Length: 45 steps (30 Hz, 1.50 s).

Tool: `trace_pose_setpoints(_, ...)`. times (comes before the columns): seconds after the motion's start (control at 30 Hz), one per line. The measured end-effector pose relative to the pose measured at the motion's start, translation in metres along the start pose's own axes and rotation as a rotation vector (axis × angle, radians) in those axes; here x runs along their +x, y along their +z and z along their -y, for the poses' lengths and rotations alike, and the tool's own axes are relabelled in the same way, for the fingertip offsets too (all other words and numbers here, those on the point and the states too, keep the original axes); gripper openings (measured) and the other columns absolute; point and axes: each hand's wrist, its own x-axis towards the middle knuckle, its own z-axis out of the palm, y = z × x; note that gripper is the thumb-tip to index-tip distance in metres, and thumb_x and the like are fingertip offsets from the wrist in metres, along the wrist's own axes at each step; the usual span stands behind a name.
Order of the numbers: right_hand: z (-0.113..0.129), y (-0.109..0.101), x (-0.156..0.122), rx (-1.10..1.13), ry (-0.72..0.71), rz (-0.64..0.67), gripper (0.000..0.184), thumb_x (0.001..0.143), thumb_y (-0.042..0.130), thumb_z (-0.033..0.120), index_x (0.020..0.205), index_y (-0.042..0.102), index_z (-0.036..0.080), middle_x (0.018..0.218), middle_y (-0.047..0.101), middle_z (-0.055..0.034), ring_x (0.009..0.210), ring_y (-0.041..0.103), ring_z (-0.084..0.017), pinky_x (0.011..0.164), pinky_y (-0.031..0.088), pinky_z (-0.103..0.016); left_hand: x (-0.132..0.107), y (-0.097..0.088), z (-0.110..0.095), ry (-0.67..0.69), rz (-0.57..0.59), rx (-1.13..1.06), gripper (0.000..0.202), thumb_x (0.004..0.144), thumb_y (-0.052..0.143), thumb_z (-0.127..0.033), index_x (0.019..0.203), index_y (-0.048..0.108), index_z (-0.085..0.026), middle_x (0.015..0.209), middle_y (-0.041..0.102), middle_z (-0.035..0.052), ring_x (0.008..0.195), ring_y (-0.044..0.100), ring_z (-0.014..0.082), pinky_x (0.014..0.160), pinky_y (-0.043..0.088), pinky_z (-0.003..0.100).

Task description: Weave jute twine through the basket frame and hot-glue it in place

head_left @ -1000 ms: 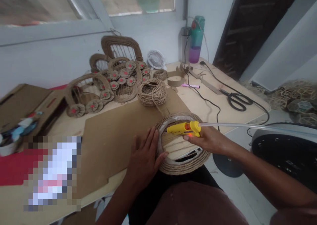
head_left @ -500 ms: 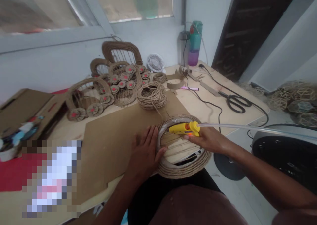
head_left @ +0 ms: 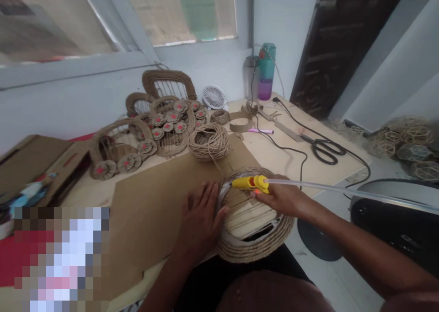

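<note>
A round ring wrapped in jute twine (head_left: 260,248) lies at the table's front edge, partly over my lap. My left hand (head_left: 199,220) rests on its left rim, fingers spread flat, thumb against the twine. In my right hand (head_left: 281,197) is a yellow glue gun (head_left: 248,183), gripped over the ring with its nozzle pointing left toward the rim. A long clear glue stick (head_left: 325,190) sticks out of the gun's back to the right.
A ball of jute twine (head_left: 209,142) sits behind the ring on a cardboard sheet (head_left: 151,197). Finished twine baskets with red-centred flowers (head_left: 154,124) stand at the back. Black scissors (head_left: 324,148), a black cable (head_left: 291,149), a small white fan (head_left: 214,97) and a bottle (head_left: 266,72) lie right.
The view has tilted a little upward, so everything sits lower in the frame. The glue gun's nozzle has edged slightly left along the ring; my left hand stays on the rim.
</note>
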Motion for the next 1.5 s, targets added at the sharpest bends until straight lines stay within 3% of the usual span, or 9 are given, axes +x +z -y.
trace_pose_setpoints(0.23, 0.014, 0.009, 0.001, 0.039, -0.082, 0.027, 0.03, 0.092, 0.053, 0.041, 0.105, 0.067, 0.019, 0.093, 0.071, -0.0076, 0.079, 0.061, -0.02, 0.066, 0.039, -0.029, -0.02, -0.001, -0.001, -0.067, -0.08, -0.075, 0.052, 0.097, 0.029, -0.037, 0.142, 0.045, -0.016, 0.141, 0.056, 0.0128, 0.14, 0.039, 0.0291, 0.11, 0.034, 0.055)
trace_pose_setpoints(0.53, 0.021, 0.015, 0.005, 0.056, -0.085, 0.058, 0.025, 0.091, 0.055, 0.038, 0.102, 0.066, 0.018, 0.088, 0.069, -0.0058, 0.076, 0.059, -0.018, 0.065, 0.037, -0.028, -0.027, 0.005, 0.002, -0.067, -0.172, -0.185, 0.055, 0.098, 0.03, -0.03, 0.151, 0.025, -0.018, 0.143, 0.053, 0.0121, 0.138, 0.042, 0.0239, 0.114, 0.03, 0.047)
trace_pose_setpoints(0.67, 0.022, 0.018, 0.004, 0.047, -0.084, 0.027, 0.028, 0.092, 0.053, 0.037, 0.108, 0.065, 0.017, 0.095, 0.07, -0.0082, 0.084, 0.061, -0.021, 0.07, 0.04, -0.03, -0.026, 0.005, -0.001, -0.068, -0.172, -0.182, 0.053, 0.098, 0.03, -0.03, 0.149, 0.028, -0.016, 0.143, 0.054, 0.0133, 0.138, 0.043, 0.0249, 0.114, 0.03, 0.049)
trace_pose_setpoints(0.8, 0.023, 0.022, 0.0, 0.005, -0.058, 0.019, 0.03, 0.093, 0.05, 0.039, 0.104, 0.067, 0.017, 0.087, 0.069, -0.0086, 0.079, 0.061, -0.021, 0.066, 0.04, -0.03, -0.025, 0.005, -0.003, -0.076, -0.188, -0.176, 0.053, 0.097, 0.031, -0.03, 0.148, 0.031, -0.015, 0.143, 0.053, 0.0136, 0.138, 0.043, 0.0258, 0.114, 0.03, 0.05)
trace_pose_setpoints(0.97, 0.024, 0.021, -0.001, -0.036, -0.026, -0.023, 0.034, 0.093, 0.05, 0.039, 0.113, 0.065, 0.017, 0.101, 0.071, -0.0115, 0.085, 0.063, -0.024, 0.068, 0.042, -0.032, -0.026, 0.004, -0.004, -0.075, -0.202, -0.185, 0.053, 0.096, 0.033, -0.03, 0.148, 0.032, -0.015, 0.141, 0.055, 0.0137, 0.137, 0.043, 0.0271, 0.113, 0.031, 0.052)
trace_pose_setpoints(1.17, 0.031, 0.022, -0.003, -0.02, 0.017, 0.024, 0.033, 0.091, 0.05, 0.041, 0.107, 0.066, 0.018, 0.095, 0.071, -0.01, 0.082, 0.065, -0.025, 0.066, 0.043, -0.033, -0.026, 0.003, -0.005, -0.067, -0.196, -0.19, 0.051, 0.097, 0.032, -0.03, 0.145, 0.034, -0.015, 0.141, 0.055, 0.0134, 0.138, 0.042, 0.0272, 0.114, 0.029, 0.052)
trace_pose_setpoints(1.33, 0.024, 0.027, -0.003, -0.072, 0.027, -0.061, 0.039, 0.091, 0.051, 0.042, 0.121, 0.062, 0.02, 0.101, 0.071, -0.0103, 0.086, 0.066, -0.025, 0.067, 0.044, -0.032, -0.025, 0.003, -0.006, -0.073, -0.207, -0.187, 0.052, 0.097, 0.033, -0.031, 0.146, 0.034, -0.016, 0.141, 0.055, 0.0137, 0.138, 0.043, 0.0274, 0.113, 0.03, 0.052)
trace_pose_setpoints(1.5, 0.022, 0.029, -0.006, -0.118, 0.008, -0.041, 0.039, 0.093, 0.047, 0.043, 0.118, 0.063, 0.018, 0.09, 0.072, -0.0096, 0.08, 0.066, -0.025, 0.064, 0.042, -0.031, -0.025, 0.003, -0.006, -0.077, -0.219, -0.184, 0.051, 0.097, 0.032, -0.031, 0.145, 0.036, -0.016, 0.141, 0.056, 0.0132, 0.137, 0.043, 0.0269, 0.114, 0.028, 0.052)
